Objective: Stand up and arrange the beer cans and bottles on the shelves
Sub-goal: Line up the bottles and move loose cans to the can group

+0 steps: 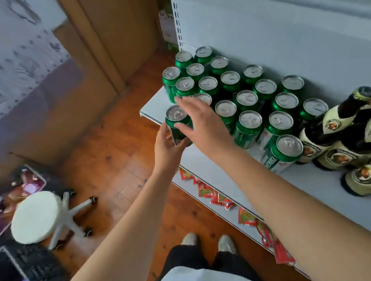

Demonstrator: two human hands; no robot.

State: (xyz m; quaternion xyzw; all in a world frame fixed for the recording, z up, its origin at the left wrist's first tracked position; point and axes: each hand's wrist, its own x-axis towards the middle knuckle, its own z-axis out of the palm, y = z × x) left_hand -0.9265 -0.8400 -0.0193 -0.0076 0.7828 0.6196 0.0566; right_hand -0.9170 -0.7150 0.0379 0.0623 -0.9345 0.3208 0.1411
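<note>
Grey shelf (204,161) over wood floor. Left hand (167,147) grips a green can (177,124) from below-left at the shelf's front corner, fingers curled round its base. Right hand (197,122) lies on the can's other side, fingers spread, thumb touching. More cans (246,99) upright behind/right of grip; bottles (350,147) further right.

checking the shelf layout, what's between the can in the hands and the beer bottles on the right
In the head view, the block of upright green cans fills the shelf between the held can and the bottles, the nearest can beside the bottles.
</note>
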